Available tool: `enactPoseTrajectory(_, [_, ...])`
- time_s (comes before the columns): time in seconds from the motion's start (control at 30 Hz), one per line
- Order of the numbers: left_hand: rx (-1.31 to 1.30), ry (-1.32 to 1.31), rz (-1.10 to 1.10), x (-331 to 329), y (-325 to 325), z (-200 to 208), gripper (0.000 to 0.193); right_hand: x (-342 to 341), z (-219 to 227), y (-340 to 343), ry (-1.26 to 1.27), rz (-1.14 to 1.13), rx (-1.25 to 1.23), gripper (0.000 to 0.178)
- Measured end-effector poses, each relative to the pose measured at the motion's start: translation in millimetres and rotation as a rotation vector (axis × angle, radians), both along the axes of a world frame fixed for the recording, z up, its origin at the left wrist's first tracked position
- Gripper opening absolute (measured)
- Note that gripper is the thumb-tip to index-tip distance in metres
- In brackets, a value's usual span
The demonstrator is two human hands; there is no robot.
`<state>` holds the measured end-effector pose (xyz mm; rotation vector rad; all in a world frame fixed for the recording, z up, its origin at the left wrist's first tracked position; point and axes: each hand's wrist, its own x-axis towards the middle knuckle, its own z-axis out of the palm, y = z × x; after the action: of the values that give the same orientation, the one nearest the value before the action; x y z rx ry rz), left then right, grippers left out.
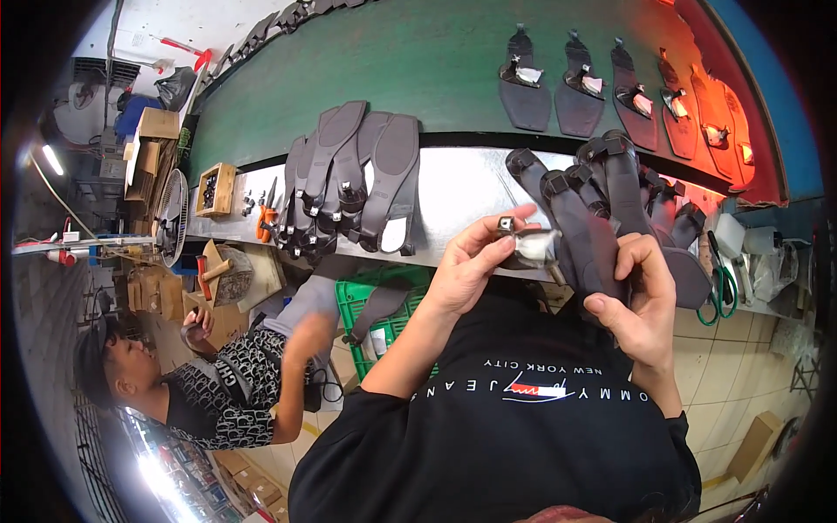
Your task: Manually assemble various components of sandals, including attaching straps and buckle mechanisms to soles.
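My left hand (475, 261) pinches the front strap of a dark grey sandal, beside a small shiny buckle (506, 225) and a whitish wrapped piece (539, 247). Closed around the sole of that sandal (582, 240), my right hand (641, 288) has its thumb pressed on the near end. Several more dark sandals (624, 187) lie heaped just beyond and to the right, partly hidden by my hand. Another pile of sandals (336, 157) rests on the metal ledge to the left, soles overlapping.
A green conveyor belt (436, 70) runs along the far side, carrying a spaced row of sandals (580, 83) toward a red-lit opening. Green-handled scissors (722, 283) hang at right. On the left are pliers (268, 218), a wooden box (214, 190), a green crate (349, 301) and a co-worker (235, 383).
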<state>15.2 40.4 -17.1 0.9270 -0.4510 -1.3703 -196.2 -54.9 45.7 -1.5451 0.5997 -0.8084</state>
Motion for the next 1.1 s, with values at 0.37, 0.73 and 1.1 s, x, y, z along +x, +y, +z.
enactPoseTrajectory(0.37, [-0.058, 0.015, -0.033, 6.4, 10.2, -8.3, 0.03, 4.8, -13.0, 12.2, 0.149, -0.003, -0.236, 0.052])
enactPoseTrajectory(0.73, [-0.151, -0.108, -0.011, 6.1, 10.6, -10.9, 0.032, 2.4, -19.6, 16.3, 0.048, -0.015, -0.041, 0.043])
enactPoseTrajectory(1.1, [-0.089, -0.094, 0.053, 6.3, 12.6, -7.2, 0.037, 10.0, -17.0, 11.7, -0.005, 0.25, 0.34, 0.059])
